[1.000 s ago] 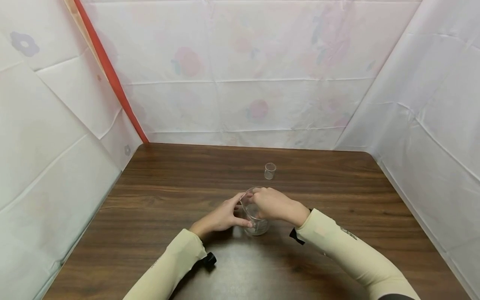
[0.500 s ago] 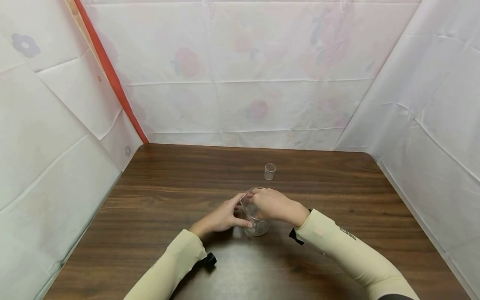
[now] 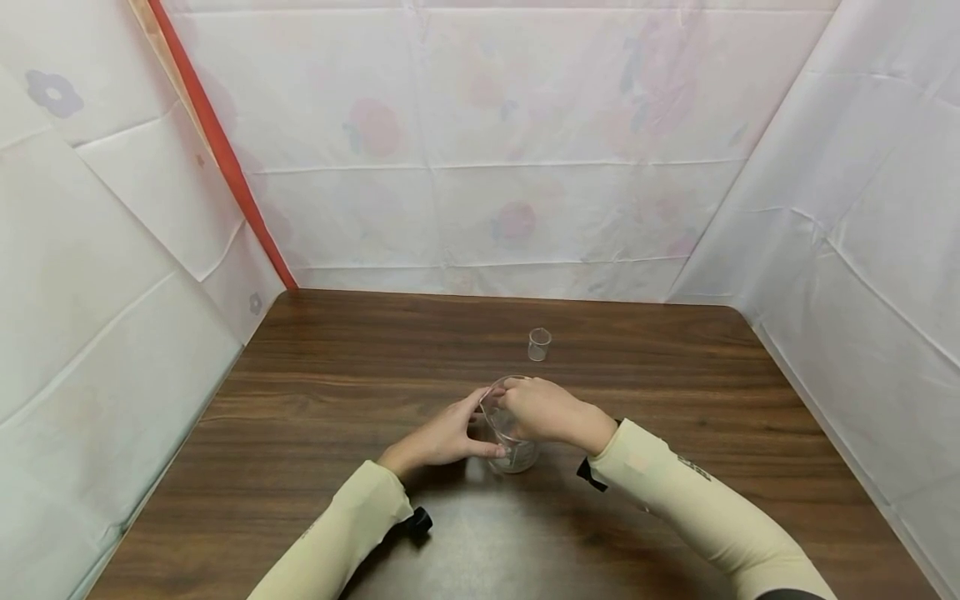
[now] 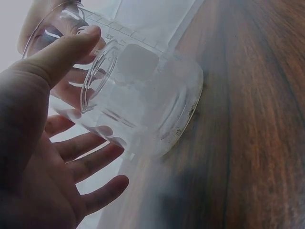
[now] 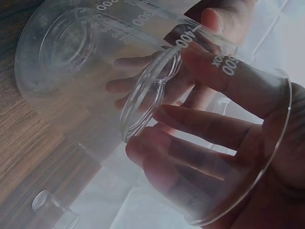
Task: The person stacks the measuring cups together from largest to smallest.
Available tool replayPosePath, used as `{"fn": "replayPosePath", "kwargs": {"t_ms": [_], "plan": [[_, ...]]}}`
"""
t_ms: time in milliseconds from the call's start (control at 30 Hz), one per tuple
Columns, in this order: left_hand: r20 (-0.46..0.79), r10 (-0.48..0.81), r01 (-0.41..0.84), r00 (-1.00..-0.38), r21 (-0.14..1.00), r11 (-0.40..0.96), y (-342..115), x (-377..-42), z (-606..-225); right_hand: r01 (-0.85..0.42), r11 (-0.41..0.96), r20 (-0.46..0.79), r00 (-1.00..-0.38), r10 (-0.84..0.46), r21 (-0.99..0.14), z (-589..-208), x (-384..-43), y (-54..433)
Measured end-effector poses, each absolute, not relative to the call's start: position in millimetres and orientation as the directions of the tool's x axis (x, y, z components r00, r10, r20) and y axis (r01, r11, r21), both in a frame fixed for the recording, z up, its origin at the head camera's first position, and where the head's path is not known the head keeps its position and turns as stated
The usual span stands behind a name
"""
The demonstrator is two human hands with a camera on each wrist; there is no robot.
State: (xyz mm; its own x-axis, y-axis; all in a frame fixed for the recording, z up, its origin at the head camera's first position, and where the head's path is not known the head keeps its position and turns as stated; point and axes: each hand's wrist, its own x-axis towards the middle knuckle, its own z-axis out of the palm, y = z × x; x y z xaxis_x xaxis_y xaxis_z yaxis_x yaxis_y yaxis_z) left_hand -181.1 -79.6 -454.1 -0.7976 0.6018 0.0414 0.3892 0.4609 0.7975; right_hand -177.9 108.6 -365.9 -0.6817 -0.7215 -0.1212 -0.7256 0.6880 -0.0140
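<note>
A large clear beaker (image 3: 519, 458) with white graduation marks stands on the table, its base on the wood. My left hand (image 3: 444, 429) grips it from the left, thumb on the near side and fingers behind. My right hand (image 3: 553, 408) reaches down through its mouth from the right. Inside is a smaller clear beaker (image 5: 138, 102), and the right fingertips hold it around its rim. In the left wrist view, the left thumb (image 4: 76, 47) presses on the large beaker's wall while the other fingers spread along the far side.
Behind the hands, a very small clear beaker (image 3: 539, 344) stands upright on the brown wooden table (image 3: 337, 358). White patterned sheets (image 3: 480, 167) hang around the back and sides. A red strip (image 3: 225, 158) runs down the left back corner.
</note>
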Motion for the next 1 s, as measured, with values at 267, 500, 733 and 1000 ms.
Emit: {"fn": "replayPosePath", "kwargs": {"t_ms": [267,500,733,1000], "plan": [[0.046,0.593,0.390,-0.804,0.793,0.468,-76.2,-178.9,-452.5,-0.729,0.685,-0.112,-0.679,-0.726,-0.020,-367.0,-178.2,109.2],[0.039,0.556,0.380,-0.830,0.770,0.513,-72.6,-177.3,-451.2,-0.737,0.673,-0.092,-0.667,-0.739,-0.065,-367.1,-178.4,109.5],[0.032,0.548,0.368,-0.836,0.774,0.516,-71.7,-177.7,-450.8,-0.726,0.684,-0.107,-0.676,-0.729,-0.077,-365.7,-177.8,108.8],[0.002,0.555,0.348,-0.832,0.781,0.519,-73.5,-177.9,-451.4,-0.717,0.693,-0.121,-0.684,-0.720,-0.070,-365.4,-176.8,109.3]]}}
